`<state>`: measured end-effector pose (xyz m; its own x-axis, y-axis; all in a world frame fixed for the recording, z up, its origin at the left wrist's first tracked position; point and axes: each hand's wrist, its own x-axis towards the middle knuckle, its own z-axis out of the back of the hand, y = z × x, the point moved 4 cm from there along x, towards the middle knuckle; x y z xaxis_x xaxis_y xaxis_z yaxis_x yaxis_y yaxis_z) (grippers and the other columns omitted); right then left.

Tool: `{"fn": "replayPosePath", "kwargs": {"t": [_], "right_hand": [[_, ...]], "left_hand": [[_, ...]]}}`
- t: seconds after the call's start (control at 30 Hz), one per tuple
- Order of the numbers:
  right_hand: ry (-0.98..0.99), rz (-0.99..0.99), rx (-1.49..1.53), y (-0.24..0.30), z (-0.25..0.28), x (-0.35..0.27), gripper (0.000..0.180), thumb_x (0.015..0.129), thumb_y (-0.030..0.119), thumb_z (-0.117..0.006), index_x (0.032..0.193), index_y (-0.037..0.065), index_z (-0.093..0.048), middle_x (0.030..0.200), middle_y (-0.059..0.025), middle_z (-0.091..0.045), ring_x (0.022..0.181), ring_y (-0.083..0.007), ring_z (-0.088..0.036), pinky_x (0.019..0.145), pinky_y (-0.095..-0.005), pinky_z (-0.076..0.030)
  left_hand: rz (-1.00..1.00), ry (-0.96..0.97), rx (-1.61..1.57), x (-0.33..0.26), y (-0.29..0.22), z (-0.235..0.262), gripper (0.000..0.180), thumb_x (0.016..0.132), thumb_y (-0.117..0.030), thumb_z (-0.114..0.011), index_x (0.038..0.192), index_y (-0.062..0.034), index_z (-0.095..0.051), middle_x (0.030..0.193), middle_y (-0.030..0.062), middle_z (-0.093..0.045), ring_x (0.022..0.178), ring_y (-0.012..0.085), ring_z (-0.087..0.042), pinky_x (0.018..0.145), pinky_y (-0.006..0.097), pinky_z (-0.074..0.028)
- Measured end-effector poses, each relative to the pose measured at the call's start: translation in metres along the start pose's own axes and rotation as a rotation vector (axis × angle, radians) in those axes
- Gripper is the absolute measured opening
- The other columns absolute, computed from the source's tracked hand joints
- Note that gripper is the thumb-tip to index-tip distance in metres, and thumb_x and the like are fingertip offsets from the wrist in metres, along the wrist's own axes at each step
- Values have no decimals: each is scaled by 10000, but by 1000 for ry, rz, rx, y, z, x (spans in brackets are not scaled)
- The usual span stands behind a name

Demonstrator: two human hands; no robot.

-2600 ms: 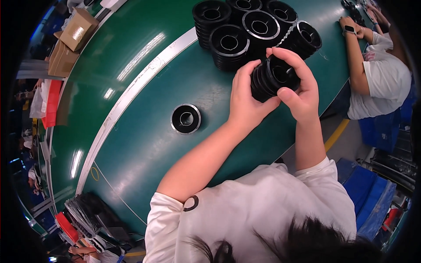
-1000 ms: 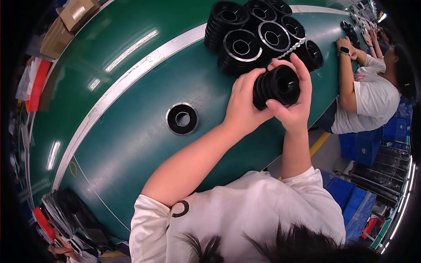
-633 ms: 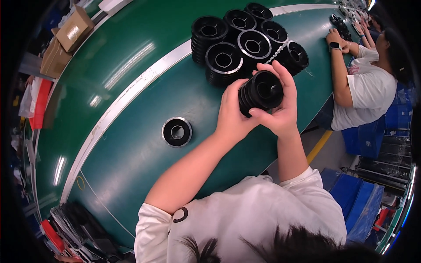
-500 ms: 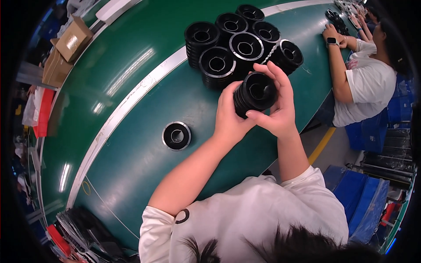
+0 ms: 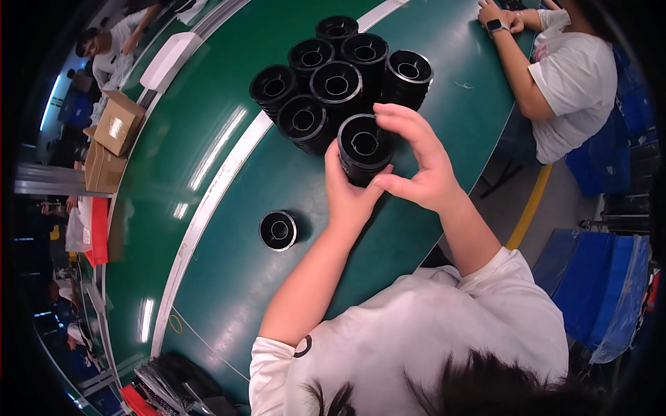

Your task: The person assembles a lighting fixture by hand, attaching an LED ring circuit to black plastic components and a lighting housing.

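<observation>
Together, left hand [image 5: 347,194] and right hand [image 5: 423,173] wrap fingers around a black ribbed stack [image 5: 364,149].

Bright overhead light, even on the middle of the pic; long white glare streaks on the green belt [image 5: 208,208], w/ soft shadows under the black stacks [image 5: 333,76] and beside the lone ring [image 5: 279,230]. Strong fisheye: belt edges bow, corners go black, far left dim. Centre sharp incl. hands, rim detail squeezed and a bit soft, hair at bottom blurry.
</observation>
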<state>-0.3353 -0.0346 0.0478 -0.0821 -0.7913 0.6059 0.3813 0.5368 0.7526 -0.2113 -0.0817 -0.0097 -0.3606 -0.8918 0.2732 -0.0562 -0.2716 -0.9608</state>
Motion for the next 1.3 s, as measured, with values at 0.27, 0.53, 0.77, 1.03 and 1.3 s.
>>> {"fn": "replayPosePath", "kwargs": {"t": [0.27, 0.53, 0.77, 1.03, 1.3], "right_hand": [[-22, 39, 57, 3, -1, 2, 231, 710, 126, -700, 929, 74, -648, 1227, -128, -470, 1062, -277, -522, 888, -358, -433], [21, 22, -78, 9, 1, 5, 214, 755, 152, -675, 931, 40, -626, 1206, -168, -492, 1059, -272, -537, 890, -354, -434], [-108, -18, 55, 2, 12, -3, 389, 879, 226, -516, 1174, -25, -479, 1227, -141, -486, 1130, -227, -476, 956, -345, -367], [-205, -160, 118, -14, 16, -21, 325, 856, 169, -547, 1142, 17, -517, 1098, -92, -550, 976, -193, -533, 870, -314, -414], [2, -381, 84, -21, 2, -28, 499, 791, 160, -613, 1238, 15, -447, 1185, -113, -526, 1069, -220, -514, 948, -344, -382]], "left_hand": [[7, -2, 46, -4, 1, 6, 735, 674, -159, -766, 1246, -15, -326, 1153, 131, -497, 1046, 221, -524, 870, 329, -433], [17, 5, 12, -4, 3, 8, 734, 682, -142, -758, 1255, -15, -317, 1157, 131, -495, 1053, 216, -523, 884, 324, -426], [7, 15, 90, -8, 3, 13, 764, 658, -100, -770, 1262, -3, -312, 1170, 147, -463, 1059, 231, -523, 898, 333, -430], [55, 17, 217, -12, 10, 23, 671, 671, -97, -760, 1221, 24, -395, 1150, 130, -438, 1027, 219, -527, 892, 318, -439], [52, 49, 150, -10, 7, 24, 560, 691, -77, -739, 1158, 24, -445, 1095, 98, -464, 985, 196, -528, 854, 300, -433]]}}
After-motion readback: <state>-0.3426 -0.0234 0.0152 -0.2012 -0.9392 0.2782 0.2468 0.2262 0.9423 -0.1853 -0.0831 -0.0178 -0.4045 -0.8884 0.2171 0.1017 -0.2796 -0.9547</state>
